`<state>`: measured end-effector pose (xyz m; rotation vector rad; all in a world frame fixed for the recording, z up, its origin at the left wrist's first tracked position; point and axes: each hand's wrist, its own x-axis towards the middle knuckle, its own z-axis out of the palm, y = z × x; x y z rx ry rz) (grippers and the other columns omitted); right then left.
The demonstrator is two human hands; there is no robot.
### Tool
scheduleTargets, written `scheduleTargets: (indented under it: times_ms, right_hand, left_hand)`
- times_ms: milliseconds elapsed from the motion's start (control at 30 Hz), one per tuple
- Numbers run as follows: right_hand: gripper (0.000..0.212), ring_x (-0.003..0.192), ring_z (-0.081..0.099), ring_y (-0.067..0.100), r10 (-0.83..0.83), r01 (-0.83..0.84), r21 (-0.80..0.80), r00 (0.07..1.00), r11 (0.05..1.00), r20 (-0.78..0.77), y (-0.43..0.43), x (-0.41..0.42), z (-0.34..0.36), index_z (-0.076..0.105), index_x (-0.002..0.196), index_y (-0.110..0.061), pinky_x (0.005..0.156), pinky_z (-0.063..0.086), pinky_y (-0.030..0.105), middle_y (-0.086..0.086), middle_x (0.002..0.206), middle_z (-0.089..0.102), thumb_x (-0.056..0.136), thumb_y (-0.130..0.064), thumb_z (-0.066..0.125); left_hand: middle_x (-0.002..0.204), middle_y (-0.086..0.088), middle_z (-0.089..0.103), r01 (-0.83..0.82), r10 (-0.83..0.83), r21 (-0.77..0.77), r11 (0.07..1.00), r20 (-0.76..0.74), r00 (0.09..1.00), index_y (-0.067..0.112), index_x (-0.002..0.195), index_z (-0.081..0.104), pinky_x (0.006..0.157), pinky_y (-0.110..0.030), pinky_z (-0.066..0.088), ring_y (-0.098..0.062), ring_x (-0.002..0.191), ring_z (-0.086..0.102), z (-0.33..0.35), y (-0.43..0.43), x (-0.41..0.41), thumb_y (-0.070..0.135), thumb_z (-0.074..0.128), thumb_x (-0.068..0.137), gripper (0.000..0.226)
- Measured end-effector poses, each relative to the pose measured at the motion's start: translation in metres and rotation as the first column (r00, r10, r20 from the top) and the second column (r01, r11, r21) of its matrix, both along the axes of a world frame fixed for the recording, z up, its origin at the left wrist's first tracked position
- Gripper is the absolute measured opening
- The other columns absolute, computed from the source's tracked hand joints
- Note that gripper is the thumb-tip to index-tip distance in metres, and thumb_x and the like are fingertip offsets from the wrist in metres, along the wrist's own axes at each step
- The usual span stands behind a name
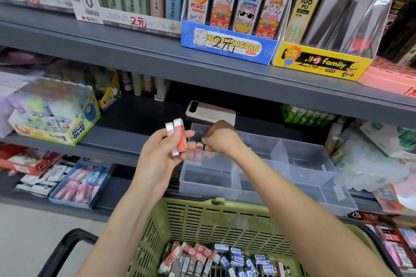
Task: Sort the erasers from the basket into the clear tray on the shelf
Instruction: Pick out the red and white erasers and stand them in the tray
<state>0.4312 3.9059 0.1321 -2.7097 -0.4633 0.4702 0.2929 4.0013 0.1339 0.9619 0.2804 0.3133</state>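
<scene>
Head view: the left hand (162, 155) is raised just left of the clear tray (304, 164), its fingers and thumb curled round two red-sleeved erasers (177, 136). They stand upright side by side, their white ends uppermost. The right hand (221, 139) hangs over the tray's far-left compartment with its fingers curled down. A third red-sleeved eraser (200, 145) shows right at its fingertips, between the two hands. Motion blur hides whether those fingers pinch it or only touch it, so I cannot tell that hand's grip.

The tray sits on the middle shelf (135, 137), split by clear dividers into several compartments. The near ones show only bare plastic. Just beyond the tray's far edge a beige phone (210, 111) lies flat on the same shelf.

Nearest the camera, below both forearms, is the green basket (213, 220) with a black handle. Its bottom is covered with loose erasers (213, 258) in red, black and blue sleeves, lying at all angles.

To the left on the shelf stands a Power Glue box (56, 119), and on the right, green glue sticks (308, 114). On the lower shelf at left is a blue box of pink and blue erasers (81, 182). The upper shelf carries a blue Miaomengdan display box (229, 46) beside a yellow lead-refill box (322, 64).
</scene>
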Motion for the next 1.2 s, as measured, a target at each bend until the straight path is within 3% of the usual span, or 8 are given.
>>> scheduleTargets:
  times_ms: [67, 133, 267, 400, 633, 767, 933, 1200]
  right_hand:
    - [0.016, 0.068, 0.063, 0.022, 0.043, 0.05, 0.533, 0.986, 0.845, -0.161, -0.008, -0.017, 0.016, 0.067, 0.09, -0.005, 0.059, 0.055, 0.027, 0.007, 0.074, 0.067, 0.092, -0.016, 0.056]
    - [0.012, 0.071, 0.061, 0.012, 0.268, 0.041, 0.78, 0.927, 0.624, -0.264, -0.019, -0.033, 0.037, 0.067, 0.1, -0.016, 0.059, 0.053, 0.022, 0.0, 0.081, 0.067, 0.092, -0.018, 0.058]
    - [0.014, 0.071, 0.061, 0.004, 0.396, -0.098, 0.76, 0.892, 0.643, -0.22, -0.028, -0.048, 0.052, 0.07, 0.097, -0.018, 0.063, 0.05, 0.019, -0.004, 0.081, 0.067, 0.084, -0.013, 0.068]
    - [0.009, 0.057, 0.062, 0.006, 0.247, 0.071, 0.829, 0.937, 0.555, -0.246, -0.04, -0.03, 0.057, 0.068, 0.086, -0.009, 0.053, 0.051, 0.016, -0.003, 0.066, 0.069, 0.081, -0.001, 0.067]
    - [0.014, 0.066, 0.068, 0.024, 0.12, -0.082, 0.228, 0.98, 0.97, -0.157, -0.034, -0.003, 0.036, 0.062, 0.069, -0.007, 0.082, 0.055, 0.035, 0.02, 0.08, 0.071, 0.081, 0.0, 0.068]
    - [0.008, 0.085, 0.07, 0.018, 0.113, -0.107, 0.054, 0.987, 0.993, -0.113, -0.018, -0.001, 0.025, 0.068, 0.08, -0.004, 0.088, 0.052, 0.03, 0.014, 0.09, 0.074, 0.084, -0.009, 0.062]
    - [0.024, 0.09, 0.064, 0.024, 0.11, -0.102, -0.163, 0.993, 0.981, 0.039, -0.007, -0.003, 0.01, 0.066, 0.107, -0.003, 0.079, 0.051, 0.025, 0.01, 0.098, 0.067, 0.085, -0.011, 0.061]
    - [0.025, 0.102, 0.061, 0.024, 0.187, -0.157, -0.193, 0.972, 0.968, 0.145, -0.015, -0.01, 0.02, 0.069, 0.109, -0.019, 0.088, 0.049, 0.027, 0.003, 0.116, 0.065, 0.088, -0.015, 0.057]
  left_hand:
    - [0.091, -0.009, 0.074, 0.016, -0.016, 0.028, 0.999, 0.02, 1.0, 0.008, 0.103, 0.062, 0.054, -0.019, 0.051, -0.014, 0.068, 0.069, 0.001, -0.001, -0.001, 0.027, 0.06, 0.08, 0.029]
    - [0.085, -0.007, 0.073, 0.046, -0.049, 0.058, 0.997, 0.041, 0.998, 0.011, 0.099, 0.065, 0.05, -0.017, 0.047, -0.011, 0.063, 0.066, 0.001, -0.002, -0.001, 0.03, 0.059, 0.081, 0.026]
    - [0.079, -0.004, 0.069, 0.114, -0.123, 0.115, 0.987, 0.074, 0.99, 0.017, 0.099, 0.07, 0.055, -0.02, 0.042, -0.01, 0.061, 0.063, 0.0, -0.005, -0.002, 0.035, 0.058, 0.084, 0.026]
    - [0.092, -0.005, 0.071, 0.039, -0.051, 0.15, 0.988, 0.075, 0.996, 0.021, 0.103, 0.067, 0.053, -0.02, 0.048, -0.017, 0.074, 0.069, -0.002, -0.008, -0.003, 0.043, 0.054, 0.087, 0.031]
    - [0.064, 0.013, 0.048, -0.172, 0.168, 0.35, 0.921, 0.041, 0.985, 0.039, 0.114, 0.067, 0.06, -0.016, 0.041, -0.003, 0.062, 0.042, -0.01, 0.002, -0.004, 0.05, 0.052, 0.089, 0.03]
    - [0.065, 0.008, 0.058, -0.222, 0.215, 0.27, 0.937, 0.057, 0.975, 0.039, 0.087, 0.074, 0.062, -0.022, 0.046, -0.006, 0.059, 0.048, -0.013, 0.003, -0.003, 0.046, 0.064, 0.076, 0.017]
    - [0.087, -0.001, 0.074, -0.245, 0.231, 0.229, 0.942, 0.086, 0.969, 0.03, 0.095, 0.073, 0.065, -0.019, 0.053, -0.009, 0.074, 0.066, -0.017, 0.005, -0.002, 0.037, 0.072, 0.07, 0.026]
    - [0.084, -0.001, 0.074, -0.204, 0.192, 0.314, 0.927, 0.069, 0.979, 0.036, 0.086, 0.074, 0.064, -0.017, 0.051, -0.007, 0.065, 0.06, -0.017, 0.007, -0.003, 0.042, 0.071, 0.068, 0.019]
